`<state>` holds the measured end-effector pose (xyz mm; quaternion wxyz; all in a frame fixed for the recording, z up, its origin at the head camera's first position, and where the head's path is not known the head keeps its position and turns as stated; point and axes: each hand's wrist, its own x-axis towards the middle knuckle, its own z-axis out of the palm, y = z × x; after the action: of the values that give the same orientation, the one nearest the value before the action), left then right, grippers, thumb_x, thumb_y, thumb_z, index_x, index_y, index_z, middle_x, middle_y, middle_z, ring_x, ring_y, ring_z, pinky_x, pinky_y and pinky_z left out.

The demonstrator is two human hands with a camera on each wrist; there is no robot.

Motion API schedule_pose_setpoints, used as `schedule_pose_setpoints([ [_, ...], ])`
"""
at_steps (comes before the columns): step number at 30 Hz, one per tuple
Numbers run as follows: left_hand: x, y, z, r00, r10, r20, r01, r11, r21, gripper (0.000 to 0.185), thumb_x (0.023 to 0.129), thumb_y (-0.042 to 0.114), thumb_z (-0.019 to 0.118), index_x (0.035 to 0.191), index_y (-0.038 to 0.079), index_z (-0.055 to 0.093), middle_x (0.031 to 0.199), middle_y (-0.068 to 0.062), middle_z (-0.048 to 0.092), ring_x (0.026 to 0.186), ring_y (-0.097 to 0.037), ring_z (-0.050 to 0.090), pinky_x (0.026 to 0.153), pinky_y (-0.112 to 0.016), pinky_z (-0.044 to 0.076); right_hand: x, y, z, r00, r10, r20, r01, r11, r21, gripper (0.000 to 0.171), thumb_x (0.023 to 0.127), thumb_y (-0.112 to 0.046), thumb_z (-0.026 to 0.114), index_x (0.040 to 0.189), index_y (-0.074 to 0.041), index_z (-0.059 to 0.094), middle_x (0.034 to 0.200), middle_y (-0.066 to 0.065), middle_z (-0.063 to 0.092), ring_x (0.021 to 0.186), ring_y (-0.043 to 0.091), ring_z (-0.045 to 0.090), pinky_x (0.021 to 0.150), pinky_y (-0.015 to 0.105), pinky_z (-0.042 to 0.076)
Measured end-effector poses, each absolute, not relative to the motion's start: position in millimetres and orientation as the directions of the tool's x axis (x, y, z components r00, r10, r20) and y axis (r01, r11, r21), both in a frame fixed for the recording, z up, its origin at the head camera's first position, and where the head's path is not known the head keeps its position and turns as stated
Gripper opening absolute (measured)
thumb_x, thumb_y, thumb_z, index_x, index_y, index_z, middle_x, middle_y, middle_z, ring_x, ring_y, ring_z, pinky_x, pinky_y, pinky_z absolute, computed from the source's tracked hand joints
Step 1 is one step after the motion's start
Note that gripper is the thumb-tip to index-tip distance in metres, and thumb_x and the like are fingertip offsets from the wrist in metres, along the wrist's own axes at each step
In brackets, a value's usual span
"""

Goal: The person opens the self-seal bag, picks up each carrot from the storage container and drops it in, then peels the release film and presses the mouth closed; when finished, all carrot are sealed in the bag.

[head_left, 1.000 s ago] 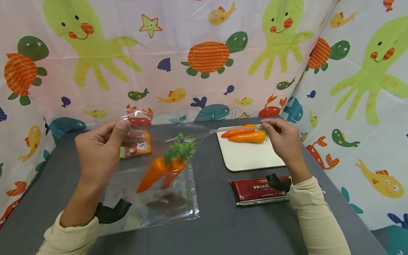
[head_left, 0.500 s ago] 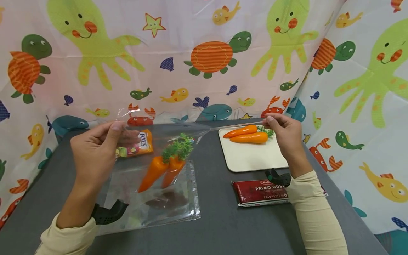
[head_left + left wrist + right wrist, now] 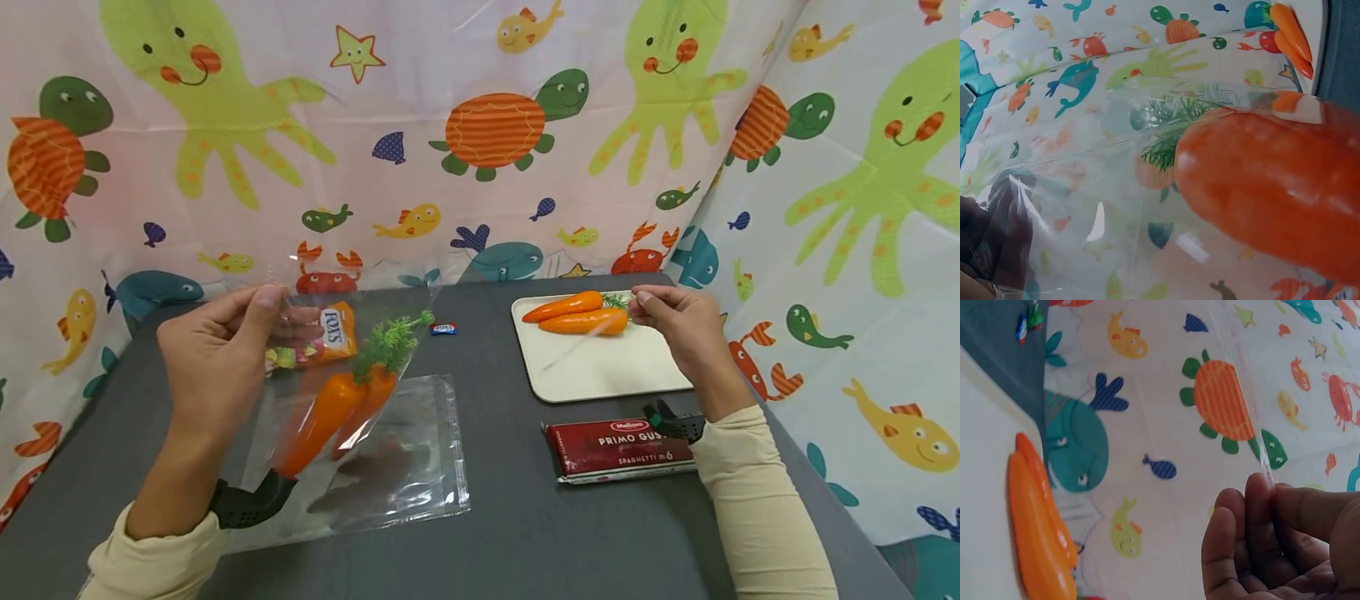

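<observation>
Left hand (image 3: 217, 354) pinching clear bag (image 3: 337, 367) of carrots (image 3: 330, 412); right hand (image 3: 678, 329) pinching torn-off clear strip (image 3: 573, 346) above tray (image 3: 600, 375).

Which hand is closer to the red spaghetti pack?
Right. The right hand is above the white tray, just beyond the spaghetti pack; the left hand holds the clear bag far across.

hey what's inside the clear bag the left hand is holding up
Two orange carrots with green tops sit inside the bag, pinched at its top by the left hand. A candy packet shows behind it; anything further in the bag is unclear.
</observation>
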<state>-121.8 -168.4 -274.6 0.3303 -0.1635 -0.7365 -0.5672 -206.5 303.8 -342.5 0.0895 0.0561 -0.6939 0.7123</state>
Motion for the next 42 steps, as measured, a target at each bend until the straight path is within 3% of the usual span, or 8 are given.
schedule_pose_setpoints([
  [5,-121.5,-167.4,-274.7,-0.737,-0.128,0.663,0.602,0.321,0.731,0.018,0.096,0.003,0.059,0.105,-0.009,0.071,0.087,-0.012,0.074,0.072,-0.014,0.072,0.066,-0.023,0.055,-206.4,318.8,-351.5,-0.986,0.058,0.154,-0.144,0.146,-0.979,0.020,0.097,-0.014,0.062,0.108,0.001,0.068,0.087,0.002,0.069,0.080,0.014,0.066,0.076,0.020,0.054],
  [11,-121.6,-166.0,-275.4,-0.751,-0.122,0.648,0.589,0.318,0.743,0.019,0.096,0.004,0.060,0.108,-0.007,0.071,0.086,-0.009,0.074,0.070,-0.014,0.072,0.064,-0.023,0.056,-208.4,341.5,-363.6,-0.984,0.137,0.115,-0.093,0.154,-0.984,0.009,0.096,-0.011,0.063,0.099,-0.010,0.072,0.084,-0.002,0.070,0.076,0.010,0.067,0.073,0.019,0.055],
  [13,-122.4,-164.4,-275.0,-0.755,-0.122,0.644,0.580,0.334,0.743,0.020,0.096,0.005,0.060,0.109,-0.006,0.071,0.087,-0.008,0.074,0.071,-0.013,0.072,0.065,-0.023,0.056,-209.7,350.4,-366.2,-0.981,0.171,0.091,-0.062,0.168,-0.984,0.014,0.095,-0.013,0.064,0.105,-0.005,0.070,0.083,-0.004,0.069,0.075,0.008,0.067,0.072,0.019,0.055],
  [17,-126.2,-160.9,-274.3,-0.743,-0.115,0.660,0.592,0.348,0.727,0.020,0.096,0.003,0.060,0.109,-0.007,0.071,0.087,-0.008,0.074,0.071,-0.012,0.071,0.065,-0.022,0.055,-216.5,371.2,-375.2,-0.969,0.239,0.064,0.003,0.272,-0.962,0.041,0.096,-0.021,0.064,0.121,0.010,0.061,0.086,-0.006,0.068,0.076,0.006,0.067,0.072,0.020,0.055],
  [24,-124.0,-159.6,-271.3,-0.768,-0.126,0.628,0.561,0.343,0.754,0.021,0.097,0.008,0.060,0.109,-0.005,0.071,0.088,-0.005,0.075,0.072,-0.013,0.072,0.067,-0.023,0.056,-228.8,407.6,-405.3,-0.945,0.325,-0.041,0.068,0.074,-0.995,0.026,0.092,-0.015,0.069,0.113,0.001,0.068,0.083,-0.002,0.070,0.074,0.009,0.069,0.069,0.023,0.057],
  [31,-119.6,-161.3,-274.5,-0.776,-0.116,0.620,0.551,0.352,0.756,0.021,0.097,0.006,0.059,0.110,-0.006,0.071,0.088,-0.005,0.075,0.072,-0.013,0.072,0.066,-0.023,0.055,-220.5,422.7,-410.2,-0.891,0.426,-0.156,0.250,0.175,-0.952,0.039,0.095,-0.021,0.064,0.125,0.003,0.056,0.073,-0.015,0.068,0.071,0.004,0.068,0.069,0.021,0.056],
  [39,-123.2,-160.1,-275.3,-0.762,-0.118,0.637,0.571,0.343,0.746,0.020,0.096,0.004,0.060,0.110,-0.006,0.071,0.088,-0.008,0.074,0.072,-0.014,0.072,0.065,-0.023,0.055,-222.5,444.3,-419.4,-0.858,0.461,-0.226,0.331,0.160,-0.930,0.028,0.094,-0.024,0.067,0.115,-0.006,0.062,0.071,-0.016,0.069,0.071,0.003,0.068,0.063,0.021,0.054],
  [42,-124.2,-159.3,-274.6,-0.762,-0.118,0.636,0.557,0.380,0.738,0.020,0.096,0.006,0.060,0.109,-0.005,0.072,0.088,-0.006,0.074,0.072,-0.012,0.072,0.065,-0.022,0.055,-224.0,445.5,-423.1,-0.858,0.459,-0.232,0.355,0.201,-0.913,0.037,0.092,-0.028,0.069,0.119,-0.003,0.063,0.070,-0.016,0.067,0.069,0.001,0.066,0.063,0.020,0.054],
])
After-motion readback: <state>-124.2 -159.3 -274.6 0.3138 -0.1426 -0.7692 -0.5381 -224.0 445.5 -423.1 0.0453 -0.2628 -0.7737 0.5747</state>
